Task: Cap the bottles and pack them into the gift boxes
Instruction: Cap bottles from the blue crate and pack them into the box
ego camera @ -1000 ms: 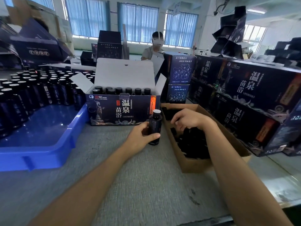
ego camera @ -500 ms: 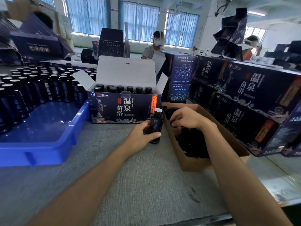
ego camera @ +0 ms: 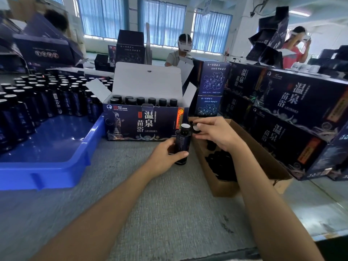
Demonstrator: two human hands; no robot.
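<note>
Pinching a black cap [ego camera: 196, 129], the right hand [ego camera: 219, 135] hovers beside the dark, white-topped bottle [ego camera: 183, 142] the left hand [ego camera: 165, 157] grips.

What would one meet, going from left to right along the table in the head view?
blue tray → open gift box → bottle held by the left hand → black cap pinched by the right hand → cardboard box of caps → stacked closed gift boxes
</note>
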